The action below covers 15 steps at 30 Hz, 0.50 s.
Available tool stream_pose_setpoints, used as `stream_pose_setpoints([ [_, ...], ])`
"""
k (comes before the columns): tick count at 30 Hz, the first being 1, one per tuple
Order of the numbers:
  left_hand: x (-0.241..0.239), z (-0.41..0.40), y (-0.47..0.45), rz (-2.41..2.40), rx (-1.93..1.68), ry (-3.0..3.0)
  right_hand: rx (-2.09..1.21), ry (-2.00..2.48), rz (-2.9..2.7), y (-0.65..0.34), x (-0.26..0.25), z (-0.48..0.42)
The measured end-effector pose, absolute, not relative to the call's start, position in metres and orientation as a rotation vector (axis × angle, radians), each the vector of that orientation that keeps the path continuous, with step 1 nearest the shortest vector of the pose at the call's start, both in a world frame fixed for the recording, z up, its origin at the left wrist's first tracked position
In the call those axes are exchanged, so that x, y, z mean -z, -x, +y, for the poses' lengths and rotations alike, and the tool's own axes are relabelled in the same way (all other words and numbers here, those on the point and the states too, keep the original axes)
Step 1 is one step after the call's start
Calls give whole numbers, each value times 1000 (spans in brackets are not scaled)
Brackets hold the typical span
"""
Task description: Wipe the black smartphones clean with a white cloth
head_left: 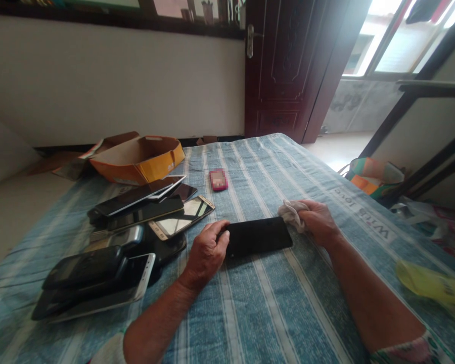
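A black phone (258,236) lies flat on the blue striped cloth (273,303) in front of me. My left hand (207,253) is closed on the phone's left end, fingers curled over its edge. My right hand (318,221) is closed on a crumpled white rag (291,212) that rests at the phone's upper right corner. Both forearms lie on the cloth.
A pile of several phones (136,222) lies to the left, with more stacked at the near left (94,280). Behind them sits an open orange cardboard box (140,157). A small pink phone (218,179) lies farther back. A yellow object (432,284) is at the right edge.
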<state>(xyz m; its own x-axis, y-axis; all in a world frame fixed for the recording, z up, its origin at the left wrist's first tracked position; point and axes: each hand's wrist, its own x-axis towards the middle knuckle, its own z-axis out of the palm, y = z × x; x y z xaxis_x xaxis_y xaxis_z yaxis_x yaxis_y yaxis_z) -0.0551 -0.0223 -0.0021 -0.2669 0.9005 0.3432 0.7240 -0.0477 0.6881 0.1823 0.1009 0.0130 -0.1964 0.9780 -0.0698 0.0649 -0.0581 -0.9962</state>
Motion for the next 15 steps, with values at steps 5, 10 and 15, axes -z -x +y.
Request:
stream_pose_setpoints([
  [5, 4, -21, 58, 2025, -1171, -1982, -1357, 1215, -1377, -184, -11, 103],
  [10, 1, -23, 57, 1997, -1096, -1994, -1391, 1210, -1341, -184, -9, 103],
  [15, -3, -27, 57, 1840, -837, -2109, -1388, 1208, -1358, -183, -12, 100],
])
